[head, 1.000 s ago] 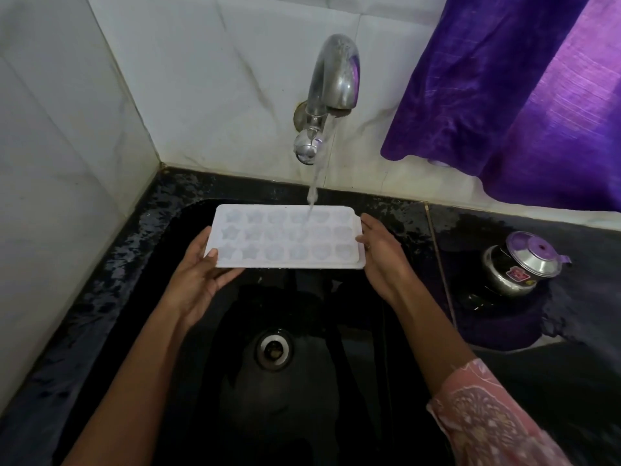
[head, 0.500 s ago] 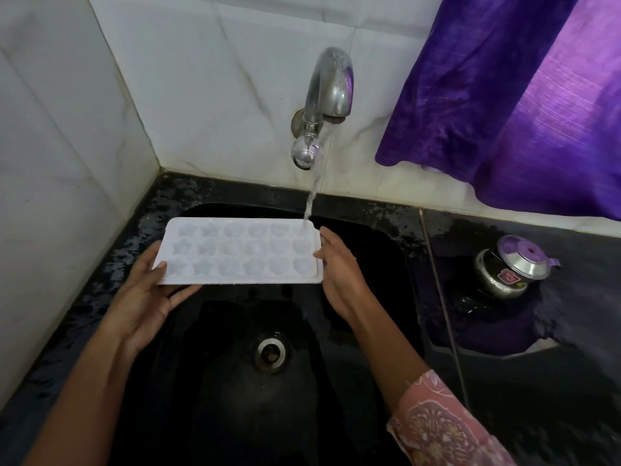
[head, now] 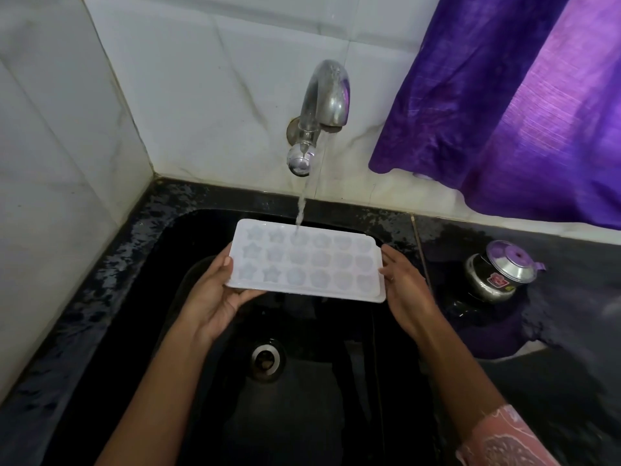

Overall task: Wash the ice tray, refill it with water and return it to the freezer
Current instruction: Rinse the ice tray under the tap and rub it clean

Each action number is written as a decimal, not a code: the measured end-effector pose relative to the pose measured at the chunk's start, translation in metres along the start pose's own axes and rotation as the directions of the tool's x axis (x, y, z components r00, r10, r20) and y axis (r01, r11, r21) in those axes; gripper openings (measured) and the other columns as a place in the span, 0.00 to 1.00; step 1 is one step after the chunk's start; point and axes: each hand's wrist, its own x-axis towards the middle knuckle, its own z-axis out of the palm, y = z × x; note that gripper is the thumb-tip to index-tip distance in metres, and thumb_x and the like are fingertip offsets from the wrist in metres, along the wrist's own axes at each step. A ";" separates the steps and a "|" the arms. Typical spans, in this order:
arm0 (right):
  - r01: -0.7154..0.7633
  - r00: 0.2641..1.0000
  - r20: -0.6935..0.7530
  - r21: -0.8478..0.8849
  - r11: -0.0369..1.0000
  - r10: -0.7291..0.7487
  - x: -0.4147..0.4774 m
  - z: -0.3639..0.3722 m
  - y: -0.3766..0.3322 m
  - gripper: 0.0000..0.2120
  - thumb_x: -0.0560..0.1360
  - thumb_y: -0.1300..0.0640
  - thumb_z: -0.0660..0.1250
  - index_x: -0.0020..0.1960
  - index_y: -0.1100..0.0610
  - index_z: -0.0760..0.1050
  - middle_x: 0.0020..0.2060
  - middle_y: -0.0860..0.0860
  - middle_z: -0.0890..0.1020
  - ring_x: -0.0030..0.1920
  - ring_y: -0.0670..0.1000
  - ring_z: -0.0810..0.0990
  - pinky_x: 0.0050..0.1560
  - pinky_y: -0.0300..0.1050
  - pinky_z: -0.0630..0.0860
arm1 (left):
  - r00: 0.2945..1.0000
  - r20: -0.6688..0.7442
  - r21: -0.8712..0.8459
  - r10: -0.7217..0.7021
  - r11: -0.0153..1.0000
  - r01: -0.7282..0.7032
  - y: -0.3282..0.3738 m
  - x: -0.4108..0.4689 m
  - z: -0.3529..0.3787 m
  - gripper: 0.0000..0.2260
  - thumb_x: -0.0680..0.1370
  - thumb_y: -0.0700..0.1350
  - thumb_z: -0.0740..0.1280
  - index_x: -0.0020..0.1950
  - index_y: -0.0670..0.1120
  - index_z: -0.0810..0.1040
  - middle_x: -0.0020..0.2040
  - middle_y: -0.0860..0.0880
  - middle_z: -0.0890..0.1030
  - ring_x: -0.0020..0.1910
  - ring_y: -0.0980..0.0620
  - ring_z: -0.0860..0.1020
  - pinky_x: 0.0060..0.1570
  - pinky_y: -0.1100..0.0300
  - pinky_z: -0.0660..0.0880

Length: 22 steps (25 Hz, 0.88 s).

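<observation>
At far left, white marble-look wall tiles (head: 60, 169) meet the dark, wet counter (head: 111, 264) that borders the black sink (head: 188, 381). The drain (head: 266, 358) sits at the middle of the sink floor, below the tray.

The left hand (head: 215, 297) grips the left short end of the tray (head: 309, 260): thumb lying on the top rim at the near-left corner, fingers curled underneath. The forearm rises from the lower left edge of the view.

The tray is white, with three rows of six moulded cells; the left cells are star-shaped, the others rounder. It is held above the sink, roughly level, long side across the view, clear of the sink walls.

The tap (head: 319, 109) projects from the back wall above the tray. A water stream (head: 304, 200) falls from the spout and lands in the back row, at about the third cell from the left.

The right hand (head: 403, 290) holds the right short end, thumb on the upper rim and fingers closed under the edge. A pink patterned sleeve (head: 504, 442) covers the right forearm at the lower right.

Right of the sink, a steel pot (head: 497, 277) with a purple-knobbed lid stands on the counter, well apart from the tray. A purple curtain (head: 510, 105) hangs at upper right
</observation>
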 end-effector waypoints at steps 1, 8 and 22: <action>0.018 1.000 0.010 -0.041 0.999 -0.018 0.002 0.000 -0.002 0.25 0.75 0.71 0.54 0.71 0.59 0.63 0.65 0.55 0.74 0.60 0.53 0.76 0.56 0.47 0.75 | 1.000 -0.010 0.003 0.008 1.000 -0.008 0.001 -0.001 -0.001 0.16 0.83 0.43 0.52 0.69 0.48 0.70 0.59 0.47 0.80 0.54 0.48 0.81 0.40 0.51 0.81; 0.610 0.731 0.436 -0.762 0.217 -0.526 0.025 0.085 -0.066 0.30 0.75 0.59 0.66 0.73 0.53 0.58 0.65 0.60 0.66 0.64 0.57 0.69 0.64 0.50 0.70 | 0.980 -0.159 0.058 0.119 0.992 -0.111 0.032 -0.030 -0.057 0.18 0.82 0.43 0.51 0.71 0.46 0.68 0.61 0.50 0.78 0.49 0.52 0.83 0.39 0.54 0.82; 0.581 0.554 0.663 -0.741 -0.336 -0.504 0.063 0.154 -0.087 0.20 0.78 0.56 0.60 0.67 0.59 0.62 0.63 0.60 0.70 0.54 0.57 0.76 0.47 0.44 0.74 | 0.976 -0.161 0.088 0.146 0.987 -0.133 0.028 -0.043 -0.063 0.18 0.82 0.45 0.52 0.71 0.47 0.67 0.64 0.48 0.77 0.56 0.51 0.80 0.42 0.55 0.81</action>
